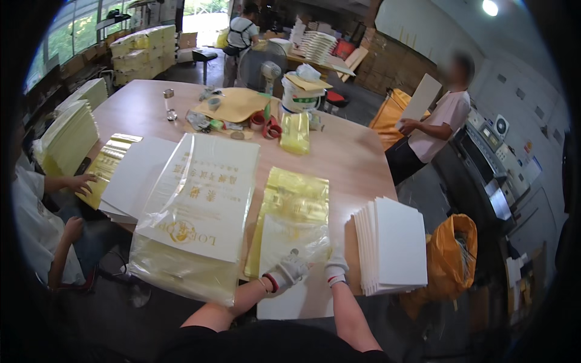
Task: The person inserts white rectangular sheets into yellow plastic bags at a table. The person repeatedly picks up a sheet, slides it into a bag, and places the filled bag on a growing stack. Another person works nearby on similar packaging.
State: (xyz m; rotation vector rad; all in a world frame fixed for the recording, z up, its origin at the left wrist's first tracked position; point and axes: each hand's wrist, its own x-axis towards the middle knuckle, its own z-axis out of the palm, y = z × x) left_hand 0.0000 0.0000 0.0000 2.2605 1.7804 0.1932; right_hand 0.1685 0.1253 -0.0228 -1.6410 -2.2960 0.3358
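Observation:
Both my hands wear pale gloves with red-edged cuffs. Before me lies a white board (302, 301), its far part inside a clear plastic bag (296, 230) with gold print. My left hand (289, 270) closes on the left side of the bag's near edge, over the board. At the right side of that edge, my right hand (336, 267) is closed on the film; its fingertips are partly hidden. Under this bag is a pile of yellowish plastic bags (296, 187). A stack of white boards (396, 242) stands right of my right hand.
Bagged printed boards (203, 199) lie left, overhanging the table (357, 154). Beyond are tape rolls (272, 128), a white bucket (296, 100) and a yellow packet (295, 134). A seated co-worker's hand (82, 183) is at left; a standing person (439, 124) holds a board at right.

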